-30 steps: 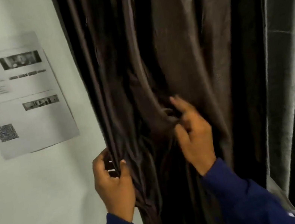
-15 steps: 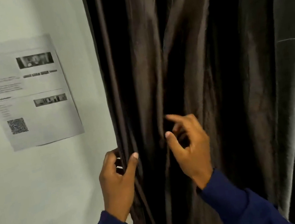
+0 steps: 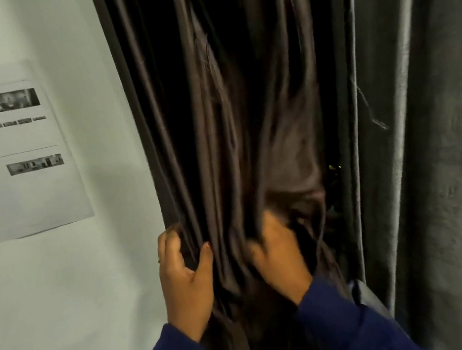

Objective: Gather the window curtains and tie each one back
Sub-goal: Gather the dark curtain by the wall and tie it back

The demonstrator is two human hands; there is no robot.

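White wall (image 3: pixel 60 297) fills the left side, a grey curtain (image 3: pixel 433 139) hangs down the right, and between them the brown curtain (image 3: pixel 243 111) is bunched into deep folds against the wall's edge. A printed sheet (image 3: pixel 9 152) is stuck flat on the wall, QR code at its lower left. Left hand (image 3: pixel 184 278) grips the curtain's outer edge — thumb in front, fingers curled behind. Right hand (image 3: pixel 281 255), blurred, is clenched into the middle folds — both sleeves are dark blue.
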